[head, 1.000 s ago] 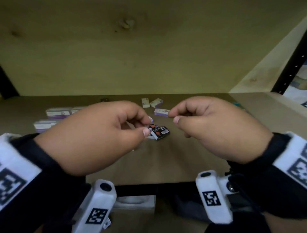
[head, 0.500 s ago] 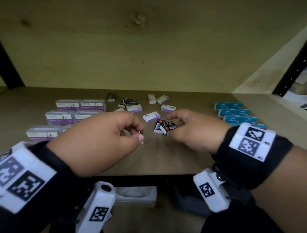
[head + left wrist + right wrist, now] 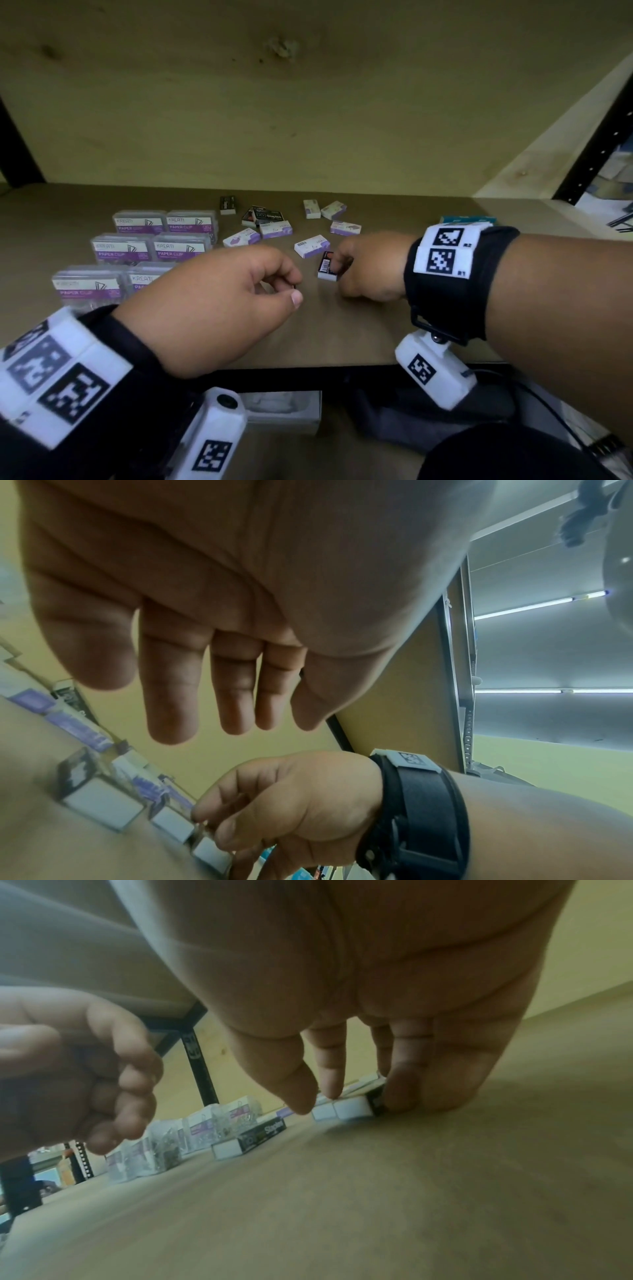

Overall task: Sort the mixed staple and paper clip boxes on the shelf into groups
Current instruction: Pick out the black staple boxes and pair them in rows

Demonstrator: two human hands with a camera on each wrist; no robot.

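My right hand (image 3: 334, 265) is down on the shelf, and its thumb and fingers pinch a small black staple box (image 3: 325, 270) with white ends. The right wrist view shows the fingertips (image 3: 400, 1096) pressed on that box (image 3: 356, 1110). My left hand (image 3: 294, 289) hovers just left of it, fingers loosely curled; in the left wrist view this hand (image 3: 222, 696) holds nothing. Clear paper clip boxes (image 3: 150, 246) with purple labels sit grouped at the left. Small purple-and-white boxes (image 3: 311, 245) and more black staple boxes (image 3: 262, 216) lie scattered mid-shelf.
Blue boxes (image 3: 467, 219) lie at the right, mostly hidden behind my right wrist. The wooden back panel (image 3: 308, 120) closes off the shelf. Black uprights stand at the far left (image 3: 17, 150) and right (image 3: 596, 137). Bare shelf board (image 3: 342, 335) runs along the front edge.
Both hands have dropped from close to the camera down to the shelf. The right hand reached onto the black staple boxes and closed on one; the left hand stayed nearly still.
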